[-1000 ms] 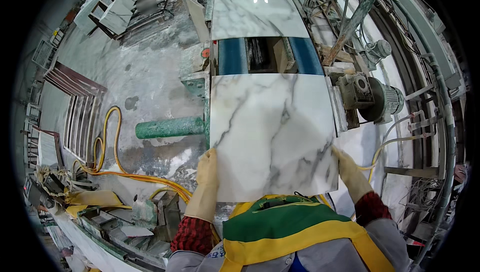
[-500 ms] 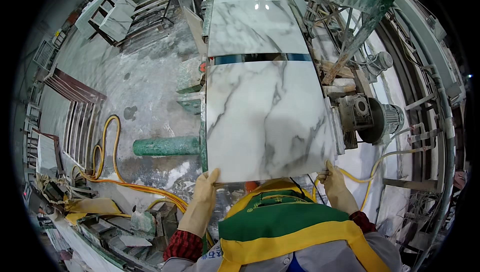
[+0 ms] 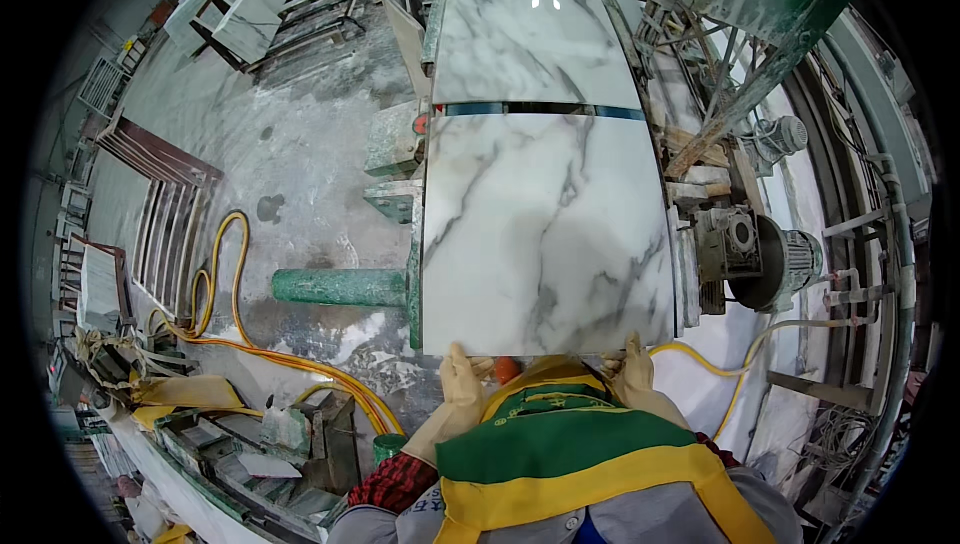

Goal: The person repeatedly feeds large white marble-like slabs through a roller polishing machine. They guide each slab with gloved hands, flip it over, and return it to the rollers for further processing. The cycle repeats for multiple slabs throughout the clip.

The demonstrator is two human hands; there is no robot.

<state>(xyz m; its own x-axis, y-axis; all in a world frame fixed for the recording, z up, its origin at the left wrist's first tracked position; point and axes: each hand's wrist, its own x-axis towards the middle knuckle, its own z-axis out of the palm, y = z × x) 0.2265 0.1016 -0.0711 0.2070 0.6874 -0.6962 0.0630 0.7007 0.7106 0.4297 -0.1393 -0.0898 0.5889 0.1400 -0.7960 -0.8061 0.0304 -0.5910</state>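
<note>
A white marble tile with grey veins (image 3: 545, 229) lies flat on the machine bed in front of me. Both my gloved hands rest against its near edge: my left hand (image 3: 461, 376) at the left corner, my right hand (image 3: 630, 368) toward the right corner. Beyond it, across a narrow dark gap showing blue belt (image 3: 530, 110), lies a second marble tile (image 3: 530, 29) further along the line. A green and yellow apron (image 3: 570, 454) covers my chest below the hands.
A green roller arm (image 3: 340, 287) sticks out left of the bed. Yellow hoses (image 3: 230, 334) curl over the wet grey floor (image 3: 300, 124). An electric motor (image 3: 775, 259) and metal framing stand right of the bed. Scrap and tools (image 3: 250, 444) lie at lower left.
The tile has slid away from me along the bed, closing the gap to the far tile to a thin strip. My hands have followed its near edge forward.
</note>
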